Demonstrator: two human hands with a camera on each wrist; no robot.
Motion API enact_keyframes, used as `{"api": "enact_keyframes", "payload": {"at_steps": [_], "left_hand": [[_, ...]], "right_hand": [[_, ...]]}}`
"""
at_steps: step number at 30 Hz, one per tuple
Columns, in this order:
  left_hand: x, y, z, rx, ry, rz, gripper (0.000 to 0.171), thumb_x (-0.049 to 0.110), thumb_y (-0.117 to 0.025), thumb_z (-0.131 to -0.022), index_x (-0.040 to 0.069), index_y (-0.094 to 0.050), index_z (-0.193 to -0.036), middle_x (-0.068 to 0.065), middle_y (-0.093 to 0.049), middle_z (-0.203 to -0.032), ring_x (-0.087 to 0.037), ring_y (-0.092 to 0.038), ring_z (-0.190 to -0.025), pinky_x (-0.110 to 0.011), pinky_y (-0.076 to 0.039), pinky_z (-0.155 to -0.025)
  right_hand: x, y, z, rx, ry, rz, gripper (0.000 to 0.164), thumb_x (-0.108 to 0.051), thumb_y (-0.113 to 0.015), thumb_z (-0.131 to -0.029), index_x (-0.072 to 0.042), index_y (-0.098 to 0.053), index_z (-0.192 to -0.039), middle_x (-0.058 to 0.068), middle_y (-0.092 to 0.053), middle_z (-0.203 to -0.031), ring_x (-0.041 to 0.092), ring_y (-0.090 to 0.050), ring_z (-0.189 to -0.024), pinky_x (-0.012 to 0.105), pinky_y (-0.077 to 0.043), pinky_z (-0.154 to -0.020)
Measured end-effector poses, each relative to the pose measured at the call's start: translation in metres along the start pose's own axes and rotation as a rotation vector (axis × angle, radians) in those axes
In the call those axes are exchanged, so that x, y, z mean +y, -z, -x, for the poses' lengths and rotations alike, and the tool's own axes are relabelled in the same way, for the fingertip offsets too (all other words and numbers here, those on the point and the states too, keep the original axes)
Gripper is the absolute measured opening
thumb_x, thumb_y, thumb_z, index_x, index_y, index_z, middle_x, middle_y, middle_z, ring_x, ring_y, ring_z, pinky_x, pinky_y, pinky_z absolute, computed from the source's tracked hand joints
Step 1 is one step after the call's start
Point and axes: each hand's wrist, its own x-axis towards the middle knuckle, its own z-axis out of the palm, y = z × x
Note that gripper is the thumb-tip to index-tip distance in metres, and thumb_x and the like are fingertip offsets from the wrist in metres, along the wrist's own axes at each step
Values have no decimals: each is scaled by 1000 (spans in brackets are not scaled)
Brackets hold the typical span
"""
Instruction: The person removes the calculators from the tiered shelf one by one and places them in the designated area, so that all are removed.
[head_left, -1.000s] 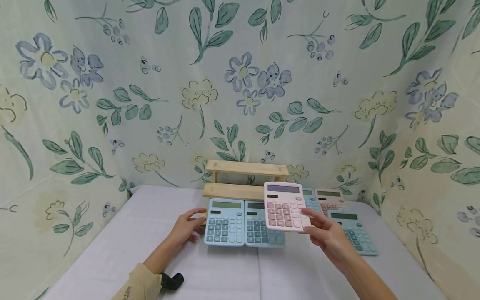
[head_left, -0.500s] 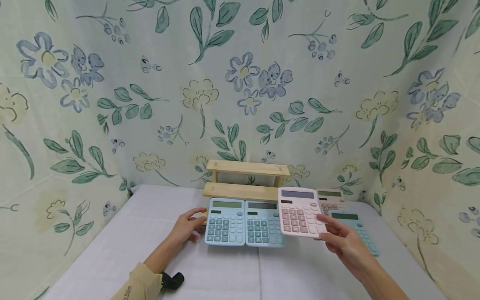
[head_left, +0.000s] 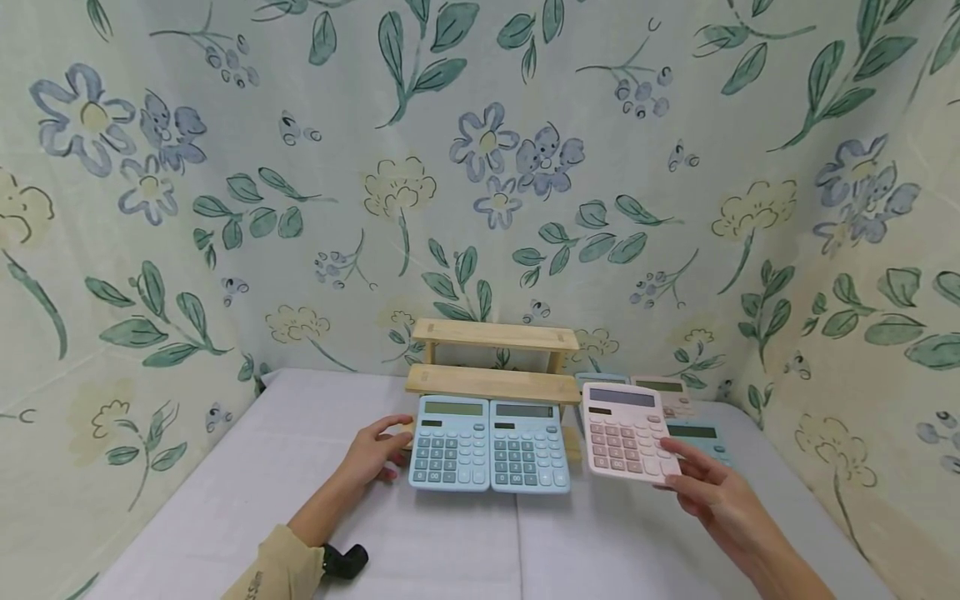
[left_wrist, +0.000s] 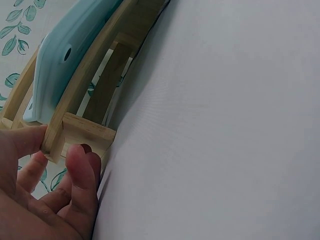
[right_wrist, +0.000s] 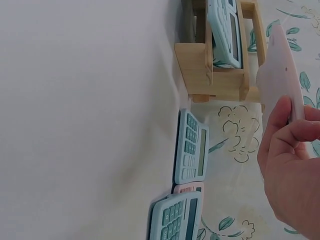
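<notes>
A pink calculator (head_left: 622,433) is pinched at its lower right edge by my right hand (head_left: 716,500), held up to the right of a wooden tiered rack (head_left: 487,384). Two light blue calculators, a left one (head_left: 450,446) and a right one (head_left: 529,450), lean side by side on the rack's front tier. My left hand (head_left: 371,454) is at the rack's left end. In the left wrist view, thumb and fingers grip the end of the wooden frame (left_wrist: 75,110), beside the blue calculator (left_wrist: 75,55).
Behind the held calculator, partly covered, are a blue calculator (head_left: 708,435), a pink one (head_left: 671,392) and another blue one (head_left: 600,379). In the right wrist view, these calculators (right_wrist: 191,150) stand past the rack's end. A white cloth (head_left: 300,433) covers the table; floral curtain (head_left: 337,167) surrounds it.
My right hand has carried the pink calculator to the right and slightly down, uncovering the right blue calculator on the rack. The left hand keeps its place.
</notes>
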Motion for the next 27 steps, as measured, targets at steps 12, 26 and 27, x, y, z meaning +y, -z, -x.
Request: {"api": "enact_keyframes", "payload": {"at_steps": [12,26,27], "left_hand": [[-2,0,-1,8,5,-1,42,29,-67,-96,20,-60,-137,-6,-72,-94,-20,-63,-73,-29,-50,-52],[-1,0,0,5,7,1,42,30,-67,-96,20,-61,-136,-6,-72,-95,-20,-64,-74,-29,-50,-53],[0,0,0,5,6,0,42,30,-67,-96,20,-61,-136,-6,-72,-95,-20,-64,-74,-29,-50,-53]], "right_hand": [[16,16,-12,15,-45,-5,72,-4,-66,-94,-7,-31,-157,11,-55,-138,21,-64,-100,30,-52,-77],[37,29,-24,36,-87,-45,75,-1,-68,-90,-5,-33,-156,8,-64,-125,18,-67,-98,32,-53,-78],[38,28,-25,38,-89,-47,75,-1,-69,-89,-5,-33,-156,15,-60,-132,18,-67,-98,33,-54,-80]]}}
